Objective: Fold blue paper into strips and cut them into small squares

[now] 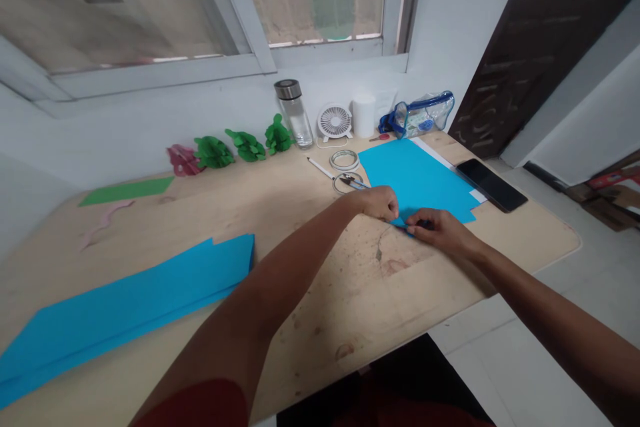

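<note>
A sheet of blue paper [420,170] lies on the right half of the wooden table. My left hand [381,203] is curled closed at its near edge, thumb side toward the folded strip there; the fingertips are partly hidden. Just to the right, my right hand [441,229] pinches the same near edge between thumb and fingers. Close beyond my left hand are a craft knife [351,181] and two rolls of tape, one of them the upper tape roll [345,160]. Another folded piece of blue paper [135,297] rests at the left, beside my left forearm.
Along the wall stand green paper shapes [214,151], a pink paper shape [184,160], a glass bottle [296,117], a small fan [335,122], a white cylinder [364,116] and a clear pouch [425,115]. A phone [491,185] lies near the table's right edge. A white pen [321,167] lies mid-table.
</note>
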### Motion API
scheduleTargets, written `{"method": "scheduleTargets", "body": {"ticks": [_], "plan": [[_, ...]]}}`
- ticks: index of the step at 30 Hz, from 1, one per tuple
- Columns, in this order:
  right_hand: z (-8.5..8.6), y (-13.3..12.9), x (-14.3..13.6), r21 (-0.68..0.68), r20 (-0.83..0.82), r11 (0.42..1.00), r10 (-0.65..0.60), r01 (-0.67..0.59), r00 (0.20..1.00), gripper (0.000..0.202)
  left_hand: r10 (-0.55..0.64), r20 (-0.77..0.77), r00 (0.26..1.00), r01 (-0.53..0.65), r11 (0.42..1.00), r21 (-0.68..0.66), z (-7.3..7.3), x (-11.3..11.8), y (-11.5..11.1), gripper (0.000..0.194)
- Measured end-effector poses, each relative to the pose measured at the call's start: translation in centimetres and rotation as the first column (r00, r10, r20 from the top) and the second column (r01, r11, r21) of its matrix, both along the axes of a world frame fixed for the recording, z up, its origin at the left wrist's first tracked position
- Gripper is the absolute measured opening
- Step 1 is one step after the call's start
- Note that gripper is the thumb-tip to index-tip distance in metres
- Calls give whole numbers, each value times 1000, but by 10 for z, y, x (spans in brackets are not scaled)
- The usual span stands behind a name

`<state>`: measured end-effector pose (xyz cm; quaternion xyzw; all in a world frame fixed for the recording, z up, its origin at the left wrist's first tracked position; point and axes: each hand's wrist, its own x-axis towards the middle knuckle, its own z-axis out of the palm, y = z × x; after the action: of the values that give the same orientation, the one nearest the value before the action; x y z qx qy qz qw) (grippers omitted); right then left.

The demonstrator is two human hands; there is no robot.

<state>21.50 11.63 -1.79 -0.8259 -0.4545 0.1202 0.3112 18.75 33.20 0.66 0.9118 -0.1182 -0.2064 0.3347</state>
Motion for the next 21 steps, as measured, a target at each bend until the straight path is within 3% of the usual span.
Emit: {"method": "scheduleTargets", "body": {"ticks": [10,15,21], "plan": [[-8,5,-10,-19,373,1000,26,-20,928,22,-6,-34,999,5,1000,-30,0,-2,2,11],[-7,5,-13,6,426,1000,3,-6,904,27,51,25,998,-51,999,-14,-3,0,2,13],[-15,8,-7,115,425,986,-157,119,891,27,126,211,969,-135,990,29,-1,-4,-11,13]]}}
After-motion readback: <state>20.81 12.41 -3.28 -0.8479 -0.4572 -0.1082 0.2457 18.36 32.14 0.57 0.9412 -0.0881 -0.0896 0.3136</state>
